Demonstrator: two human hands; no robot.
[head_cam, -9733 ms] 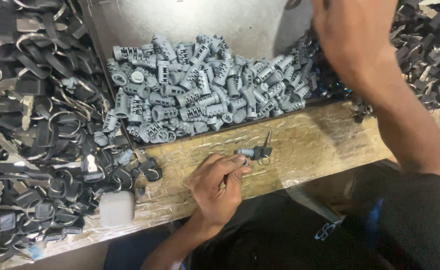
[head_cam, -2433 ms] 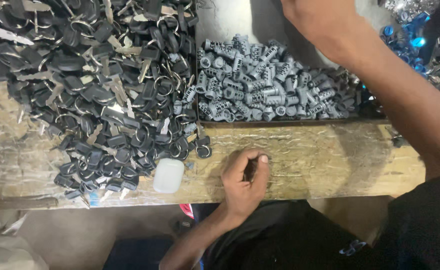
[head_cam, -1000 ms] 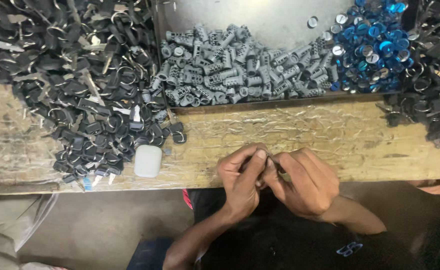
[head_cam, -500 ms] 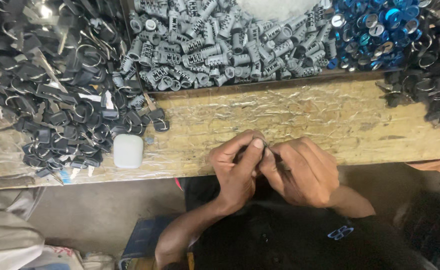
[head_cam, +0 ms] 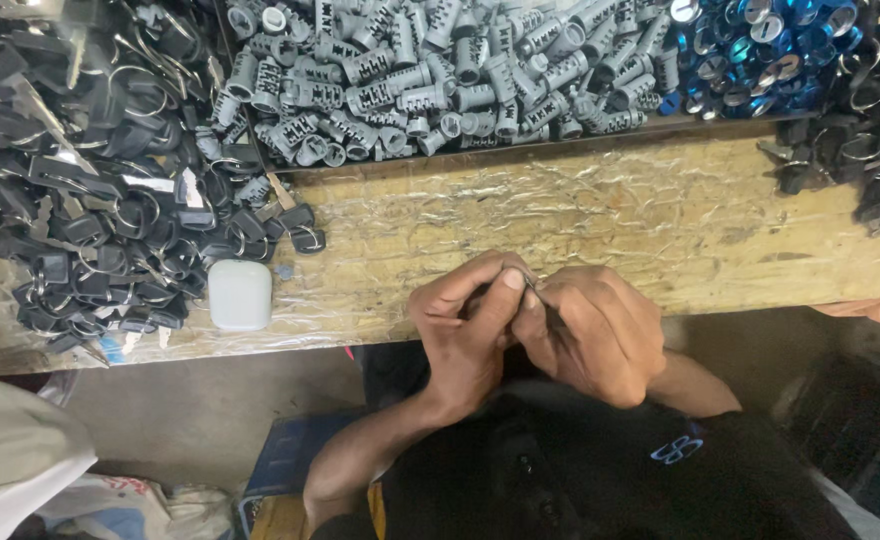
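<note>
My left hand and my right hand are pressed together at the near edge of the wooden bench. Between the fingers of both is a small dark metal part, mostly hidden; only a thin tip shows between the thumbs. A heap of grey lock cylinders lies in a tray beyond the hands. To its right sits a pile of blue round caps.
A large heap of black-headed keys on rings covers the left of the bench, and more of these lie at the right. A small white rounded case rests near the bench's front edge. Crinkled clear film covers the bench top.
My right hand came back from the tray and joined the left over the small part. The view has shifted, so the piles sit higher and more to the left.
</note>
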